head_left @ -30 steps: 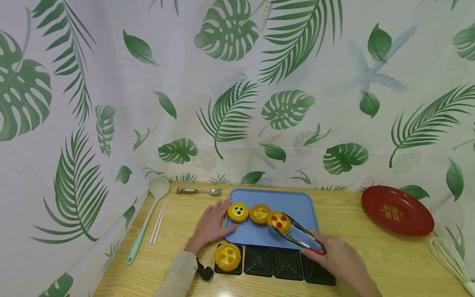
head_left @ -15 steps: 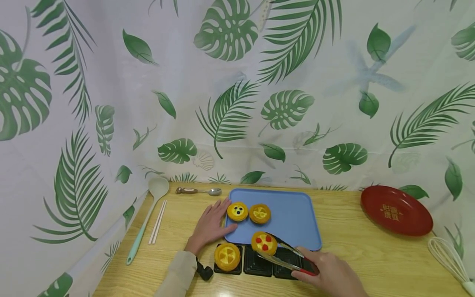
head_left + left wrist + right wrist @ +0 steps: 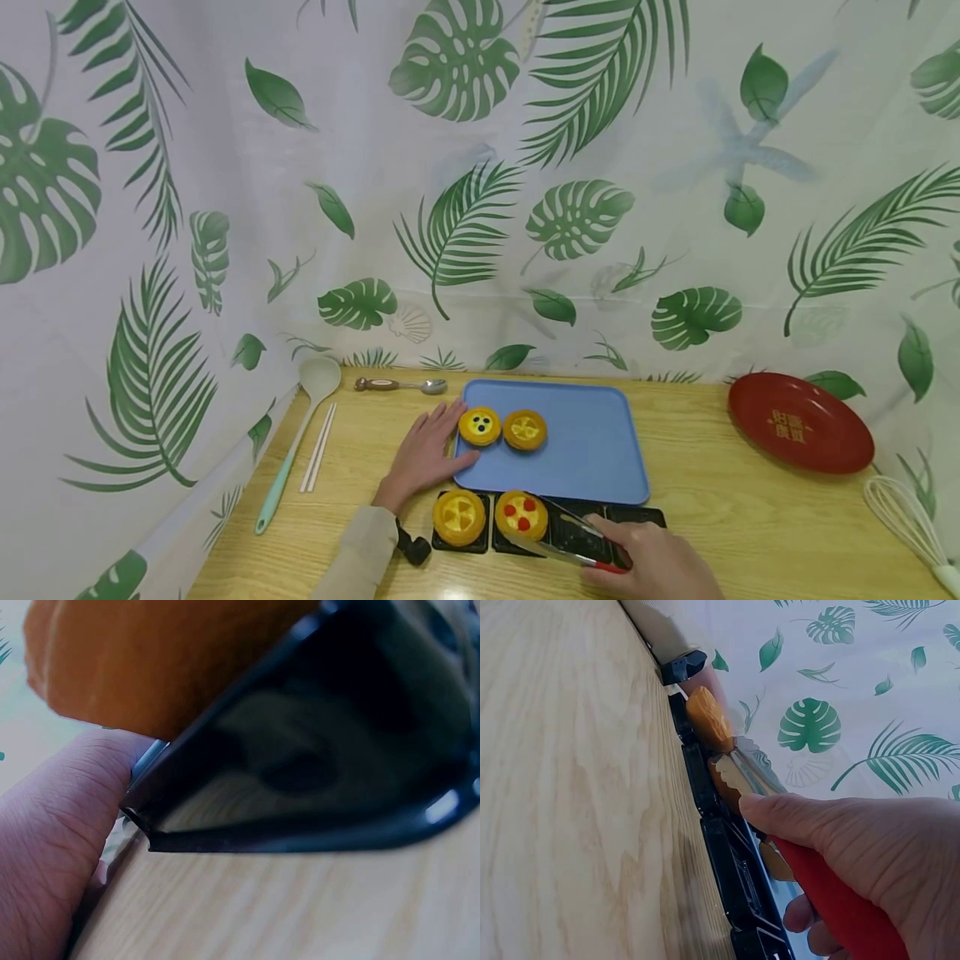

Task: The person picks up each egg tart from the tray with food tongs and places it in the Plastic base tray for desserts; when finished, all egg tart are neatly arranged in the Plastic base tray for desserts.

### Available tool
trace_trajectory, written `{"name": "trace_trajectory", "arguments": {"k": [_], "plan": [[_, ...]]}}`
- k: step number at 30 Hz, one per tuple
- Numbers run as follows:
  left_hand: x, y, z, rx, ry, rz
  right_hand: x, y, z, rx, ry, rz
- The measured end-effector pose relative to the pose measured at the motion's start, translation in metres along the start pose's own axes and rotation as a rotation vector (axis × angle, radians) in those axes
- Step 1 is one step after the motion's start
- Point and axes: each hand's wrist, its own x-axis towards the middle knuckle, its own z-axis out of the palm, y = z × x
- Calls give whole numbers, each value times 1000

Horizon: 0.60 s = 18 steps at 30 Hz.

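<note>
My right hand (image 3: 656, 560) holds metal tongs (image 3: 832, 904) by their red handles. The tongs' tips lie around an egg tart with red toppings (image 3: 521, 516), which sits in or just over the second small black square tray. My left hand (image 3: 426, 447) rests with extended fingers at the left edge of the blue tray (image 3: 592, 433). On that tray are a tart with dark blue dots (image 3: 480, 427) and a plain-topped tart (image 3: 525, 430). Another tart (image 3: 459, 518) occupies the leftmost black tray, seen close up as a black tray wall (image 3: 300, 780) in the left wrist view.
More black square trays (image 3: 581, 540) continue the row to the right, partly behind the right hand. A red oval plate (image 3: 801, 423) and a whisk (image 3: 903, 521) lie at right. At left are a ladle (image 3: 320, 379), chopsticks (image 3: 318, 447) and a spoon (image 3: 433, 387).
The right hand has carried the red-topped tart with the tongs from the blue tray toward me and left, down to the second black tray. The left hand stays put.
</note>
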Motion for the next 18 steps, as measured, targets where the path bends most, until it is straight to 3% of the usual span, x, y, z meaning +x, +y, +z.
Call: {"name": "trace_trajectory", "arguments": {"k": [4,11,18], "plan": [[0,0,0,-4,-2,-3,3,0,1,-6,4,10],[-1,1,1,-7,-9,-8,7,0,0,56,-2,115],[-1,1,-1,-13,-9,-8,5,2,-6,57,85,69]]}}
